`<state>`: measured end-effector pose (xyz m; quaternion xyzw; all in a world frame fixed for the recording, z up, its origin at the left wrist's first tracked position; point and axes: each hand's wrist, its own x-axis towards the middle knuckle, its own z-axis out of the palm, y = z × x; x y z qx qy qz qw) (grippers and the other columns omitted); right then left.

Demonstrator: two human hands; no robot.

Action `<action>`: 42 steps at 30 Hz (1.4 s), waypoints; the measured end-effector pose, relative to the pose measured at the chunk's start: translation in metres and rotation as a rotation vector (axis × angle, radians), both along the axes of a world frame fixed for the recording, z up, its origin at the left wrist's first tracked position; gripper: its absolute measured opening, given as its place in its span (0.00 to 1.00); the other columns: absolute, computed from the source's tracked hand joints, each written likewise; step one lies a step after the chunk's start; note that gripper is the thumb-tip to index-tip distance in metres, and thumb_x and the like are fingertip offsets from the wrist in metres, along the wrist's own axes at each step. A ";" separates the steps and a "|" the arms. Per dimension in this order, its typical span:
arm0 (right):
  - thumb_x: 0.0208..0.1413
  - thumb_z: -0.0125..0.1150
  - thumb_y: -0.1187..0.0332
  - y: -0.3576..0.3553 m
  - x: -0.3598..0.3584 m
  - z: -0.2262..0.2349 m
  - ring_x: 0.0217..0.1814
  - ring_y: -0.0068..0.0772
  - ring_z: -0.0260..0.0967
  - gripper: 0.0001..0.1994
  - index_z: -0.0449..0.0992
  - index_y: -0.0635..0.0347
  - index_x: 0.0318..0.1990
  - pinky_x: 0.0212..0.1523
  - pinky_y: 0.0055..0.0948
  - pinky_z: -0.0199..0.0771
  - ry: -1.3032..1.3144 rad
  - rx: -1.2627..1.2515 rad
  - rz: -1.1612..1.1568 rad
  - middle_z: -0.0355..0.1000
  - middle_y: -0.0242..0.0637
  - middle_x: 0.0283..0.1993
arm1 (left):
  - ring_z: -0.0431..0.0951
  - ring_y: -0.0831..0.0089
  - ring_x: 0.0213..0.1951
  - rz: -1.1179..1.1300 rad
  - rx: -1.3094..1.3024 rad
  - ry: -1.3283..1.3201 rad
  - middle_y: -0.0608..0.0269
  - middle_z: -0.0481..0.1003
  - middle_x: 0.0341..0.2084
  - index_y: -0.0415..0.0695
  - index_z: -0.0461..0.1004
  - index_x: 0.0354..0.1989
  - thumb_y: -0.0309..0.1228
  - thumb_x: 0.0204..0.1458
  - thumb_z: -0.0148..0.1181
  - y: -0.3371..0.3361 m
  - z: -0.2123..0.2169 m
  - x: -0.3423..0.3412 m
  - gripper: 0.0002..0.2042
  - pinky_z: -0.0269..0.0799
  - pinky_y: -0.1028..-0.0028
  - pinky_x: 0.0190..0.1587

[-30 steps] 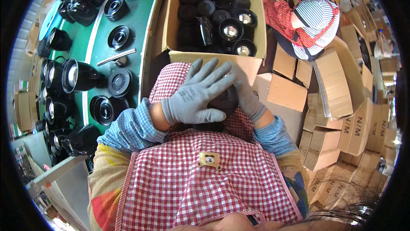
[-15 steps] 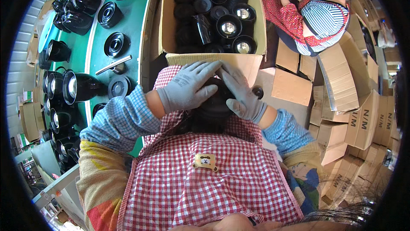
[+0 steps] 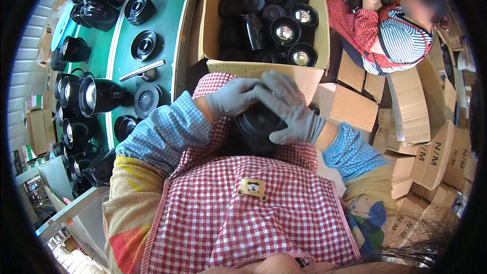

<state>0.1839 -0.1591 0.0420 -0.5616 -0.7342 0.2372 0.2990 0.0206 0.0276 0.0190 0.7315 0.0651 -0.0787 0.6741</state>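
Note:
A black round vessel with a ridged, lid-like top (image 3: 257,126) rests in my lap, its lower part hidden in shadow and by the apron. My left hand (image 3: 232,97), in a grey glove, curls over its far left side with the fingertips tucked under the right hand. Across the far right side lies my gloved right hand (image 3: 290,109), fingers overlapping the left ones and thumb on the near edge of the top. Both hands hold the vessel between them.
Ahead stands an open cardboard box (image 3: 215,65) of black lids and steel-lined cups. At left a green table (image 3: 122,63) carries black jugs (image 3: 96,96), lids and a metal bar (image 3: 143,70). A co-worker (image 3: 401,41) sits at right near cartons (image 3: 355,104).
My right hand has turned and slid over the left fingers, uncovering more of the vessel's top. The whole view has shifted slightly. The co-worker's hands have moved.

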 end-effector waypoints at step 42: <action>0.65 0.40 0.31 0.042 -0.022 0.072 0.83 0.55 0.39 0.47 0.47 0.61 0.78 0.79 0.50 0.33 0.028 0.326 -0.192 0.45 0.56 0.79 | 0.70 0.52 0.64 -0.039 -0.012 -0.384 0.45 0.75 0.57 0.35 0.78 0.54 0.33 0.68 0.48 -0.015 0.017 -0.064 0.17 0.63 0.58 0.67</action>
